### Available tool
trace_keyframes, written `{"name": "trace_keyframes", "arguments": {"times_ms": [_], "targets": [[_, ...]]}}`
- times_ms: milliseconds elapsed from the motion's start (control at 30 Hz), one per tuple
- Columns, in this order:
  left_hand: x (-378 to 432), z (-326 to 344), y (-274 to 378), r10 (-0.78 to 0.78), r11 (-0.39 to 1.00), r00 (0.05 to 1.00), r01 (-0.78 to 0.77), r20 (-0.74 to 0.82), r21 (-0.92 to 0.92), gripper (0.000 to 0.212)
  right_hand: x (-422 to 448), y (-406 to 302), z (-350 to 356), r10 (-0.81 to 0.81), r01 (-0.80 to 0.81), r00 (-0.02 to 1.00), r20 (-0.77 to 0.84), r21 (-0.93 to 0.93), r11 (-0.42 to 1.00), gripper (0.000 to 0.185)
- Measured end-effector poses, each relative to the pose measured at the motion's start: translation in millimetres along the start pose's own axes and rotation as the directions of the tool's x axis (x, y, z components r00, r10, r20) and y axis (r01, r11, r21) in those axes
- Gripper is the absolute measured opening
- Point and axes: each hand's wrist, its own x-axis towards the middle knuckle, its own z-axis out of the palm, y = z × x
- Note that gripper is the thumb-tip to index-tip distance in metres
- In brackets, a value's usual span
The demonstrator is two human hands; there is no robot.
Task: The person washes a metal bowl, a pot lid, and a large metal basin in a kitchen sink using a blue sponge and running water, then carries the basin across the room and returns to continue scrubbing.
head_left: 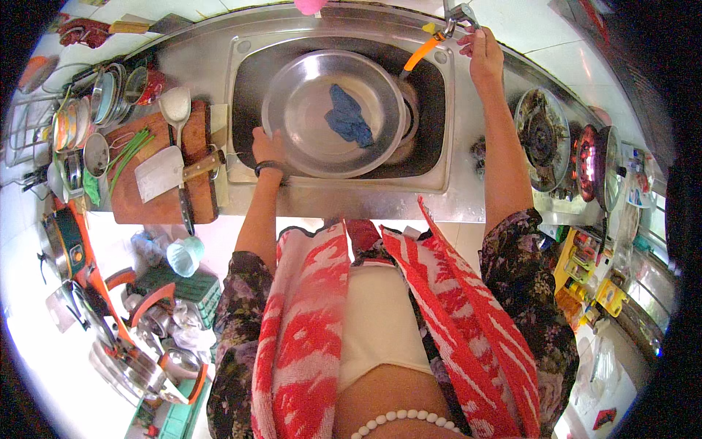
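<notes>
A wide stainless-steel basin sits in the sink, covering much of it. A crumpled dark blue cloth lies inside on the basin's bottom; whether there is water around it I cannot tell. My left hand grips the basin's left rim, a dark band around the wrist. At the back right, my right hand is at the lever of the metal faucet, fingers curled by it. From the faucet an orange hose slants down toward the sink, its dark end near the basin's right rim.
Left of the sink, a wooden cutting board carries a cleaver, a metal spatula and green stalks. Stacked dishes stand behind it. On the right are a gas burner and a pan.
</notes>
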Motion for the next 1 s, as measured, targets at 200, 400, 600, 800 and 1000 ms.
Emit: {"name": "trace_keyframes", "arguments": {"times_ms": [200, 400, 600, 800, 1000], "targets": [[0, 7, -1, -0.075, 0.997, 0.996, 0.075, 0.046, 0.004, 0.035, 0, -4, 3, 0.005, -0.005, 1.0, 0.016, 0.015, 1.0, 0.037], [-31, 28, 29, 0.075, 0.988, 0.994, -0.064, 0.077, -0.139, 0.038, -2, -2, -1, 0.034, -0.034, 0.999, -0.002, 0.047, 0.998, 0.036], [-22, 46, 14, 0.039, 0.999, 0.989, -0.039, 0.144, -0.001, 0.037, -2, -3, 6, 0.023, -0.024, 1.0, 0.017, 0.061, 0.998, 0.035], [-17, 47, 11, 0.044, 0.996, 0.971, -0.024, 0.236, -0.089, 0.045, -3, 2, 7, 0.065, -0.065, 0.998, 0.008, 0.174, 0.983, 0.036], [-8, 52, 0, 0.145, 0.986, 0.953, -0.118, 0.268, -0.115, 0.051, -4, 0, 6, 0.091, -0.088, 0.996, -0.013, 0.143, 0.986, 0.035]]}}
